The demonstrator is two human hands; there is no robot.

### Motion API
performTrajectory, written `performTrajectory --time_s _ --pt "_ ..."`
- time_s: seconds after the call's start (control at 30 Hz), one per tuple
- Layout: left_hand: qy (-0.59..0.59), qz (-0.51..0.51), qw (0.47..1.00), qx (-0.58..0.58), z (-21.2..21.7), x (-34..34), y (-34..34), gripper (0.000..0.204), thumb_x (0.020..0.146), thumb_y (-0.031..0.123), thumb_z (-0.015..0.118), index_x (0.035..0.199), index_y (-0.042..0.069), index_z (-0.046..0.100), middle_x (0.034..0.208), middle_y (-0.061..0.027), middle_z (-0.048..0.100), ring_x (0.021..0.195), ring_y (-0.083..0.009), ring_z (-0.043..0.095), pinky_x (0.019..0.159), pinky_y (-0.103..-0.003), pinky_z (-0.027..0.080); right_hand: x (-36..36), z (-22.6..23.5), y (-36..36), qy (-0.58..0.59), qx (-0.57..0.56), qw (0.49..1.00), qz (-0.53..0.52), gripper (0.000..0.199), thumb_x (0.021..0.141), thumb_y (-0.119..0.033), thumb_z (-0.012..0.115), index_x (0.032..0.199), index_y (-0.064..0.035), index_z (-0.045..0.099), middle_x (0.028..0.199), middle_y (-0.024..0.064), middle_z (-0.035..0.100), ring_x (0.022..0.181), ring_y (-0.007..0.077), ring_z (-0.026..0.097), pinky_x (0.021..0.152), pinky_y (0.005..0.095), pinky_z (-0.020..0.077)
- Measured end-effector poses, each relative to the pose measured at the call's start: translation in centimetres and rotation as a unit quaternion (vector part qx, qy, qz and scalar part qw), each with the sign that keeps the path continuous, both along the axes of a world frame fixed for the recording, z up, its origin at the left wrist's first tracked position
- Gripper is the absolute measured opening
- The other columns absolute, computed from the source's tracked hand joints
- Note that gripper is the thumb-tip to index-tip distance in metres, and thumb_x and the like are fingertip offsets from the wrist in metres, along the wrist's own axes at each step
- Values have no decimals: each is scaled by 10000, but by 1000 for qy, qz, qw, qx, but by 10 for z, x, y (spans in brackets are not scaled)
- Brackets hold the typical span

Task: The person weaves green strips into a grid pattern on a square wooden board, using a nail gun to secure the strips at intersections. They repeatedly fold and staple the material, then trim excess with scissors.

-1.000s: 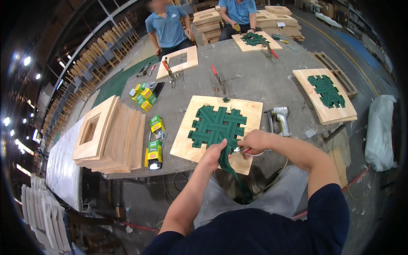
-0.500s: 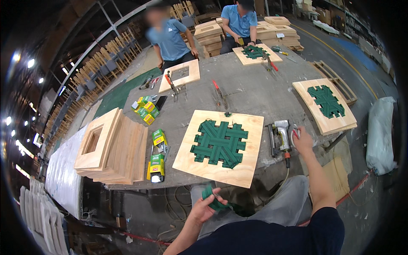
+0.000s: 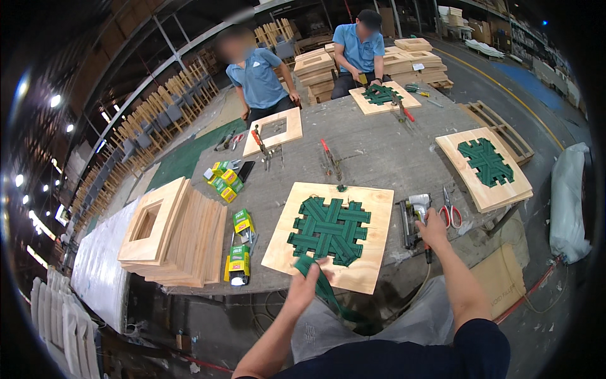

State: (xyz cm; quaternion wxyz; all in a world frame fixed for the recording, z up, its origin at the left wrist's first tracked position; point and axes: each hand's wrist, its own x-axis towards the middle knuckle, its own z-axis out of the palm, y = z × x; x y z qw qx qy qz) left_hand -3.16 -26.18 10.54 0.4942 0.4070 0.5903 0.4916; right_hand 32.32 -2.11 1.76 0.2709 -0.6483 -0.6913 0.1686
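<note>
My left hand (image 3: 302, 288) grips strap (image 3: 324, 289), far end lost in shadow. Right hand (image 3: 433, 230) partly hides stapler (image 3: 418, 202); can't tell grip.

Head-worn fisheye, wearer's viewpoint, faces forward and down over worktop (image 3: 379, 151), left hand (image 3: 303, 286) and right hand (image 3: 433, 231) close.

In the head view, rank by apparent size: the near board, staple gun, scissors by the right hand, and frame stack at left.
Largest: board and frame stack, too alike to rank.
Next: staple gun, partly covered by the right hand.
Smallest: scissors.
</note>
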Motion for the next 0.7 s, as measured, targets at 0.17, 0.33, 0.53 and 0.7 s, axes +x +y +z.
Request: performTrajectory --time_s 0.17,0.33,0.53,0.7 --pt "367 30 917 153 2 -71 99 439 1106 369 461 1374 67 632 1134 -165 741 972 -312 732 843 -416 555 0 11 25 -55 31 998 -22 352 875 -220 774 1084 -40 557 1078 221 626 1024 433 628 855 531 508" --pt "604 -68 788 100 -26 -119 167 465 1080 366 465 1347 23 630 1335 -199 646 1292 -407 568 1087 -517 438 -2 45 61 -91 163 982 -8 264 887 -189 750 1047 -30 612 1038 197 650 990 404 645 833 507 521" --pt "678 -143 715 87 -104 -139 185 533 1075 354 467 1572 169 418 1671 -28 322 1530 -379 268 1242 -564 226 -61 81 106 8 50 996 73 214 921 -185 713 1043 -15 663 973 174 711 917 367 689 804 468 539" --pt "642 -145 748 89 -111 -141 189 428 1060 367 497 1308 45 631 1668 -15 337 1545 -360 251 1255 -552 209 -161 79 186 49 17 986 161 263 984 -237 654 1120 -13 674 1034 178 734 972 352 706 845 442 541"
